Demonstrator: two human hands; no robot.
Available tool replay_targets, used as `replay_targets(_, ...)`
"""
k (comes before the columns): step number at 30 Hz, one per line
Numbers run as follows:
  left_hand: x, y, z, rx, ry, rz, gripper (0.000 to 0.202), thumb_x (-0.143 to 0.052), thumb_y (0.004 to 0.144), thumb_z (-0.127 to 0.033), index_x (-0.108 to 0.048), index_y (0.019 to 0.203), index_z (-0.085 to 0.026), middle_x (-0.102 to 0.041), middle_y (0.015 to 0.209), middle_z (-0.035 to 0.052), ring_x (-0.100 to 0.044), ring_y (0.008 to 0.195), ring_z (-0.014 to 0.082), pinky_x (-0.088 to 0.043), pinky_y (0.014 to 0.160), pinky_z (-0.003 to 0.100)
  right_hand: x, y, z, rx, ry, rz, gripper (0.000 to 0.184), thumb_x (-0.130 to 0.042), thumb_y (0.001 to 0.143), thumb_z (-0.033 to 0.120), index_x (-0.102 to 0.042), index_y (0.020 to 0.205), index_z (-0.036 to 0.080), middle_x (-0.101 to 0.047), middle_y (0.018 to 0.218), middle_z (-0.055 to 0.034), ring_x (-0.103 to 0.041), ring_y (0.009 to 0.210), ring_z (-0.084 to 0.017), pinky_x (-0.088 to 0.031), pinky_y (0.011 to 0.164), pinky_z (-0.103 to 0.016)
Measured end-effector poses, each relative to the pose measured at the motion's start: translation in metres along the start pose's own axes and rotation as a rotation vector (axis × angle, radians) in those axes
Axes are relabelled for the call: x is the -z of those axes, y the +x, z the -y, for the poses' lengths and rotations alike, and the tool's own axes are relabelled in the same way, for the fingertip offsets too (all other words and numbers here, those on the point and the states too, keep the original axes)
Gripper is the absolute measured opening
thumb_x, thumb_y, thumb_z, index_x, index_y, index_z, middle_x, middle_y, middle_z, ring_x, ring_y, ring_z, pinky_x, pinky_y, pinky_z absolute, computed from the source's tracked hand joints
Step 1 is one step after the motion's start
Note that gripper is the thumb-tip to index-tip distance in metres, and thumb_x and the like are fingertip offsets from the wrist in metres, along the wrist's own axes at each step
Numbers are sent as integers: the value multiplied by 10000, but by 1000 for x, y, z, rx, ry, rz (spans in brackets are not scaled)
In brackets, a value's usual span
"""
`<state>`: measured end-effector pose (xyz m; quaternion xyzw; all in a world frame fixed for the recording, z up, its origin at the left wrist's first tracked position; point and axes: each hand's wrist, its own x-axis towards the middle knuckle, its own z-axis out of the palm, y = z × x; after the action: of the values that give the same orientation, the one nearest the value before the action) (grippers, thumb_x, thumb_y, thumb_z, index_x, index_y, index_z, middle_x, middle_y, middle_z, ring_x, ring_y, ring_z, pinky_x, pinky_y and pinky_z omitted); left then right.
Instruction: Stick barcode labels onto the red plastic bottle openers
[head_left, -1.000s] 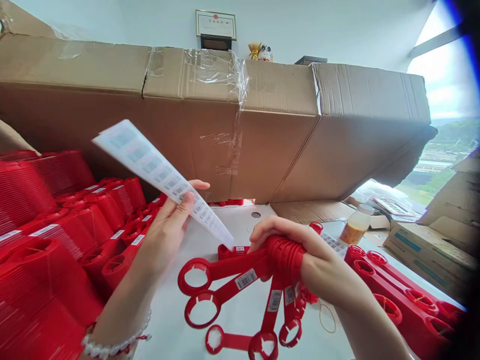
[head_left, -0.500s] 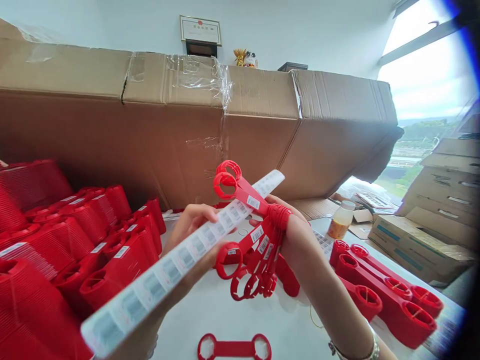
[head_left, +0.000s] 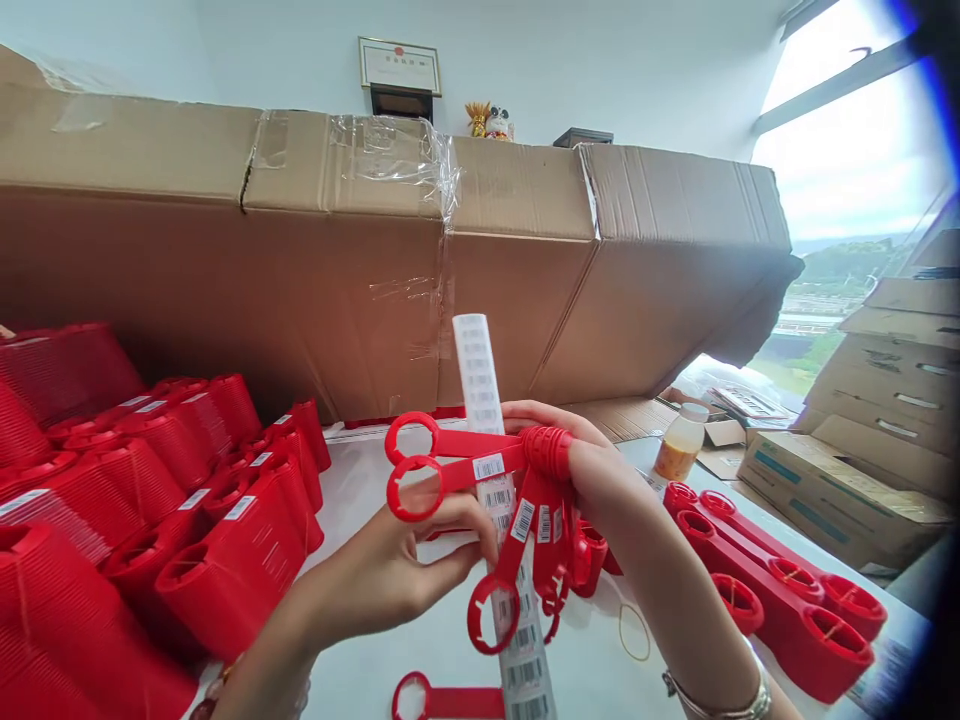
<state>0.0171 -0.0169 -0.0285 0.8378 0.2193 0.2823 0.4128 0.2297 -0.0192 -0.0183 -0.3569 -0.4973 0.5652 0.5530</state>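
A long strip of barcode labels [head_left: 480, 375] stands nearly upright before me. My left hand [head_left: 431, 550] is closed at its left edge, thumb and forefinger pinched together. My right hand [head_left: 581, 445] reaches in from the right, its fingers passing behind the strip; their tips are hidden. Several flat red plastic pieces with ring ends [head_left: 491, 465] hang bunched around that hand near the wrist, some bearing white barcode stickers. Two of their rings overlap the left hand's fingers. Below, a similar single red piece [head_left: 465, 703] lies on the white table [head_left: 375, 655], partly covered by the strip.
Stacks of red pieces [head_left: 232, 540] fill the left side. More red bundles [head_left: 780, 600] lie at the right, near a jar [head_left: 681, 440] and a small carton [head_left: 840, 495]. A rubber band [head_left: 634, 632] rests on the table. Large cardboard boxes [head_left: 337, 290] stand behind.
The label strip has swung from a slant to nearly upright. My left hand has moved right and down, to the strip's edge. The hanging red pieces have shifted and spread leftward.
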Motion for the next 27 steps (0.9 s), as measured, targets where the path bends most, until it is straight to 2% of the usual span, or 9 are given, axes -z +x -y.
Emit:
replay_targets(3,9,-3,-4,16,92,154,171,-573,958,-136,-717,961,-229,-731,1027,-2,-680,1005,148,-530,948,240,-1,-2,1,-16,-69,-3,350,-704,807,140,-765,1136,241,-803,978,-40,-741,765,-184,-599,686,-269)
replay_targets(6,32,-16,3,6,134,409,232,-561,993,-215,-783,1043,-259,-708,1262,40,-662,1178,208,-512,1050,299,-1,-5,3,-8,-150,-25,352,-671,819,136,-764,1144,238,-792,915,-21,-719,730,-162,-568,642,-236)
replay_targets(7,41,-21,8,46,166,419,258,-545,1005,-250,-802,1011,-272,-708,1274,50,-671,1177,228,-525,1038,321,-2,-7,4,8,-184,-25,351,-649,828,132,-765,1142,236,-788,915,-19,-716,743,-162,-561,639,-231)
replay_targets(8,50,-25,13,115,169,372,299,-503,1031,-293,-802,1045,-289,-733,1225,58,-687,1146,239,-548,1009,345,-3,-10,4,26,-220,-14,345,-627,841,131,-767,1139,235,-785,924,-18,-716,767,-165,-556,644,-230)
replay_targets(11,66,-28,21,119,23,-104,306,-528,1018,-457,-753,1120,-276,-756,1134,95,-722,1068,264,-582,950,371,-12,-19,3,72,-359,72,315,-548,917,157,-774,1117,245,-774,953,-15,-704,815,-173,-539,655,-239)
replay_targets(13,63,-23,17,104,-111,-422,332,-607,972,-511,-695,1164,-254,-730,1214,110,-729,1073,267,-587,941,375,-20,-26,-1,94,-465,109,344,-486,952,157,-770,1114,264,-764,923,-6,-688,785,-170,-517,634,-244)
replay_targets(15,53,-15,9,101,-247,-632,387,-762,866,-506,-670,1098,-211,-739,1152,112,-743,1007,259,-601,896,366,-28,-32,-6,132,-557,98,386,-459,931,118,-762,1111,277,-755,881,-3,-676,764,-182,-507,629,-260)
replay_targets(21,25,-2,-3,118,-359,-849,405,-902,745,-379,-654,1007,-196,-774,991,45,-725,892,176,-587,780,265,-37,-37,-18,186,-750,43,471,-467,782,26,-731,1078,279,-752,941,-25,-667,855,-240,-514,705,-316)
replay_targets(27,27,-2,-1,101,-411,-865,344,-897,747,-338,-659,941,-182,-783,934,41,-739,899,190,-589,782,275,-40,-34,-17,99,-868,55,499,-380,755,-6,-652,1055,285,-723,898,10,-642,817,-217,-465,692,-315)
